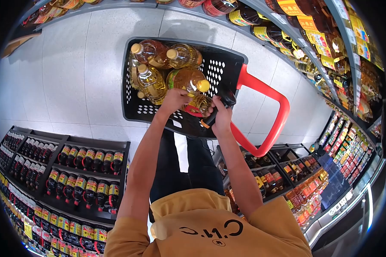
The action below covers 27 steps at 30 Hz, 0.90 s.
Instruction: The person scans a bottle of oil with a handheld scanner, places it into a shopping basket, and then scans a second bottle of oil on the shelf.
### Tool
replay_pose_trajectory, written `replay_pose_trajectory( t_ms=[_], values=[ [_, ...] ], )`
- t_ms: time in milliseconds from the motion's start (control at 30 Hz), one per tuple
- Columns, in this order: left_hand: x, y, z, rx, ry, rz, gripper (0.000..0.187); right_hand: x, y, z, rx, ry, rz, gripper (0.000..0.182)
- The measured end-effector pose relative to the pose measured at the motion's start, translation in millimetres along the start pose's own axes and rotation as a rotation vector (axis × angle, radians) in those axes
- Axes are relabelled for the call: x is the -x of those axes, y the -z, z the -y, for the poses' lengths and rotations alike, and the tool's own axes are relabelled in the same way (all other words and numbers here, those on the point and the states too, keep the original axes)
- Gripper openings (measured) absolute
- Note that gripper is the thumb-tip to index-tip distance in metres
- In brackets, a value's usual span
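A black shopping basket (135, 113) with a red handle (283, 107) holds several bottles of cooking oil. My left hand (175, 101) is closed at an oil bottle (188, 79) with a yellow cap, its fingertips by the bottle's lower side. My right hand (221, 115) is wrapped round a black handheld device (227, 97) with an orange edge, whose kind I cannot make out. Below the yellow-capped bottle, a further oil bottle (200, 104) lies between both hands, partly hidden. An amber oil bottle (152, 53) and a pale one (152, 83) stand at the basket's left.
The basket stands on a pale tiled floor (105, 77) in front of my legs. Shelves of dark sauce bottles (83, 188) rise at the lower left. More bottle shelves (317, 38) run along the upper right, and amber bottles (309, 192) stand at the lower right.
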State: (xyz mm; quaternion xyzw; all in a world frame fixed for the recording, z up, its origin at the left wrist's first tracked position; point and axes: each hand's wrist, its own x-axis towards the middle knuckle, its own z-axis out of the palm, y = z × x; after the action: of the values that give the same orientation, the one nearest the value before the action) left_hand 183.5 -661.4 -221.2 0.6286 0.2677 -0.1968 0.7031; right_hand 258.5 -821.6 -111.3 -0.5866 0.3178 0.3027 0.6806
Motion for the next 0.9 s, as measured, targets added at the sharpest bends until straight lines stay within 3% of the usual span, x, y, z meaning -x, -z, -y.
replay_pose_trajectory(
  t_ms=[900],
  values=[
    [3, -5, 11, 0.116, 0.094, -0.040, 0.018, 1, 16, -3, -0.001, 0.005, 0.013, 0.015]
  ],
)
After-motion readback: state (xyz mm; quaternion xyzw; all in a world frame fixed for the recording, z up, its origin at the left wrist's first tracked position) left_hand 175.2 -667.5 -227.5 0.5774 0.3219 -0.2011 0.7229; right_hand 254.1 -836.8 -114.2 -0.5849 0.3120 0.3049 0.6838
